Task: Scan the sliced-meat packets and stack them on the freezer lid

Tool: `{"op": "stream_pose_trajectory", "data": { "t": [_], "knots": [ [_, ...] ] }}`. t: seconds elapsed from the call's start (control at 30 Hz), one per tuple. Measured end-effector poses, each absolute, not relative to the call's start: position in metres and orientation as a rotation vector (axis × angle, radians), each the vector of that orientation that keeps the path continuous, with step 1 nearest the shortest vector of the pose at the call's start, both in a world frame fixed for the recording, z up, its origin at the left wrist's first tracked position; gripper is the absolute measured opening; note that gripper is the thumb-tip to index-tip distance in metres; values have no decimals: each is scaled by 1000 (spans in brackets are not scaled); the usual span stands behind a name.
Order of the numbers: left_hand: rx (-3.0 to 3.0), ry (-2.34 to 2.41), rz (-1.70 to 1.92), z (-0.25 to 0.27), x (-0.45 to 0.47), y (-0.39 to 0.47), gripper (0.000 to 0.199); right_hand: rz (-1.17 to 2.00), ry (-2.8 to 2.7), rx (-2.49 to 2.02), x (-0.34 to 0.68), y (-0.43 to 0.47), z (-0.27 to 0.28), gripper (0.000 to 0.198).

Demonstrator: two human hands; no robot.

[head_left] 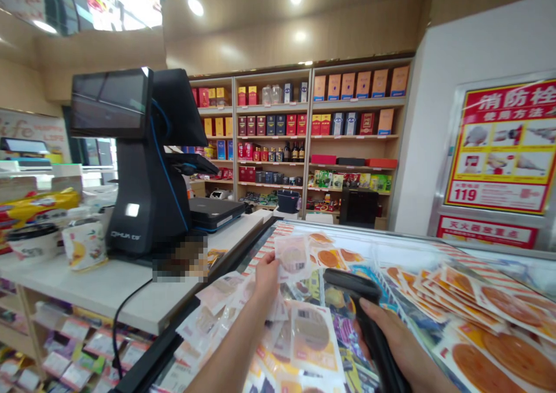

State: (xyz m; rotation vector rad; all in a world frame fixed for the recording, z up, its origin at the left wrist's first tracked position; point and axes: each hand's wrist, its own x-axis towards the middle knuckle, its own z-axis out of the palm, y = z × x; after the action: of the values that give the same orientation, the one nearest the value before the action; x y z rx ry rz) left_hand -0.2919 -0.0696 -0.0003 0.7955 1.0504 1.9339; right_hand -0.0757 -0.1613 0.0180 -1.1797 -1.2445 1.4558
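My left hand [267, 274] pinches the edge of a flat clear food packet [293, 258], held up with its barcode label showing. In my right hand [382, 323] is a black barcode scanner [353, 283], its head turned left toward that packet. Beneath my left forearm lies a loose heap of similar packets, and one packet [313, 332] there shows a barcode on its back. To the right of the scanner, a stack of packets with round orange-brown slices [456, 294] is spread over the glass top of a freezer.
A black point-of-sale terminal [143, 196] stands on the white counter [139, 300] at left, beside a paper cup [32, 242] and a carton [84, 245]. A black cable [116, 323] hangs over the counter's edge. Shelves with boxed goods [273, 125] line the back wall.
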Motion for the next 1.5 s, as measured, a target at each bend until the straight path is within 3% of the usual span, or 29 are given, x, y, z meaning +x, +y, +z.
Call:
{"op": "stream_pose_trajectory", "data": {
  "t": [0.3,0.43,0.53,0.63,0.73,0.83,1.0,1.07,1.17,1.23,1.4,1.5],
  "knots": [
    [966,1265,1642,3,-302,-138,38,1373,-1045,-1232,-63,-153,33,33],
    [1617,1704,1415,-30,-295,-185,44,1390,-1015,-1201,-62,-152,32,31],
    [2194,1780,927,-50,-294,-206,64,1384,-1029,-1207,-62,-151,30,31],
    [2297,1796,351,-50,-294,-212,56,1381,-1036,-1217,-63,-150,28,32],
    [2303,1746,175,-33,-285,-203,71,1393,-1043,-1214,-59,-146,26,33],
    [2291,1688,205,-20,-269,-188,89,1384,-1037,-1191,-47,-139,23,32],
    [2292,1519,304,-9,-245,-163,89,1364,-941,-1204,-25,-125,26,27],
    [2260,1472,374,2,-242,-144,79,1349,-884,-1239,-19,-121,30,26],
    [2096,1648,733,19,-240,-99,41,1332,-844,-1255,-15,-118,35,27],
    [2062,1732,836,22,-237,-63,27,1315,-858,-1256,-13,-117,35,28],
    [2060,1689,956,-1,-219,1,42,1297,-919,-1233,-15,-116,31,33],
    [1986,1644,1013,-17,-208,17,26,1289,-928,-1205,-19,-115,28,34]
  ]
}}
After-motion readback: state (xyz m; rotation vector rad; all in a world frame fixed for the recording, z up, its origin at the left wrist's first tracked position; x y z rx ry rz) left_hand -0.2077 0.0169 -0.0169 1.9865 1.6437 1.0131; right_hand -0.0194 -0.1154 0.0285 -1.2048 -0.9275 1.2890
